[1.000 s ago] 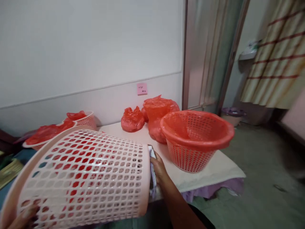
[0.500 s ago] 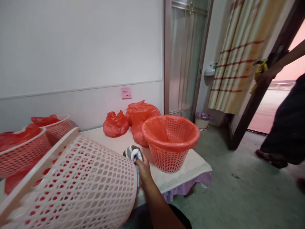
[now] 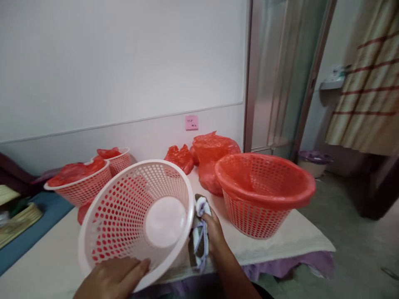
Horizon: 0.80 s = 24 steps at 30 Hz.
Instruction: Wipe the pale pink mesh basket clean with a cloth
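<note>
My left hand (image 3: 114, 279) grips the near rim of a pale pink perforated basket (image 3: 124, 216), tilted so its open mouth and solid round bottom face me. Behind the basket's right side, my right hand (image 3: 213, 234) is closed on a grey and white cloth (image 3: 199, 236), pressing it against the outside of the basket. Both are over a table covered in a white cloth (image 3: 296, 236).
An orange-red basket lined with a red bag (image 3: 264, 191) stands at the right of the table. Red plastic bags (image 3: 212, 155) lie by the wall. Two more baskets with red bags (image 3: 84, 182) stand at the left. A small bin (image 3: 314, 162) sits on the floor.
The pale pink basket has turned from lying on its side to facing me with its mouth. My left hand has come into view on its rim. The person at the doorway is out of view.
</note>
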### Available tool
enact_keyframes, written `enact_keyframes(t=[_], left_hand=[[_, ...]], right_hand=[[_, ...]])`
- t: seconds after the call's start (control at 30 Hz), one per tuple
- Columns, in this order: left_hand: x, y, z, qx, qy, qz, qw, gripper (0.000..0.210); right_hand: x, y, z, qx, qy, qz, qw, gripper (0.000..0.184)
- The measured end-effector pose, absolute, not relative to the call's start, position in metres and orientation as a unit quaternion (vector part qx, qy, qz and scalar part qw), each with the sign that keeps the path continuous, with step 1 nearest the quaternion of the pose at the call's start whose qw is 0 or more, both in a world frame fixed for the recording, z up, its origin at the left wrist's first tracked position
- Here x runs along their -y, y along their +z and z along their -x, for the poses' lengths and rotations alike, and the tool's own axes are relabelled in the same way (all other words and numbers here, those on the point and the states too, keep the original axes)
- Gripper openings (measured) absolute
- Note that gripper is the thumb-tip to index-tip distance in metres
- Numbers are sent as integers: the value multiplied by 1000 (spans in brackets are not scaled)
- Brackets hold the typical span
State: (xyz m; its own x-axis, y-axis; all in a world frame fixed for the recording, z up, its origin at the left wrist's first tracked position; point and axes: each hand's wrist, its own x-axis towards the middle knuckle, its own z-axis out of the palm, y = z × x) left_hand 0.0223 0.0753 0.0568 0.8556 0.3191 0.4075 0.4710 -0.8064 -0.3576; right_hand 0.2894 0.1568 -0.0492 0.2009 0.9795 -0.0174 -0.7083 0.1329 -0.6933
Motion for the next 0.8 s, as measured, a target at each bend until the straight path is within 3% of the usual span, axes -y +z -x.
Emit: enact_keyframes(t=[0.2, 0.6, 0.8], left_hand=[[-72, 52, -47, 229, -94, 949, 193, 25], [-73, 38, -70, 225, -32, 951, 207, 29], [-78, 45, -72, 200, -18, 955, 220, 21]], right_hand=[[-155, -43, -303, 201, 605, 280, 717, 22], [-135, -21, -317, 286, 622, 231, 691, 67], [-137, -25, -319, 277, 626, 233, 691, 61]])
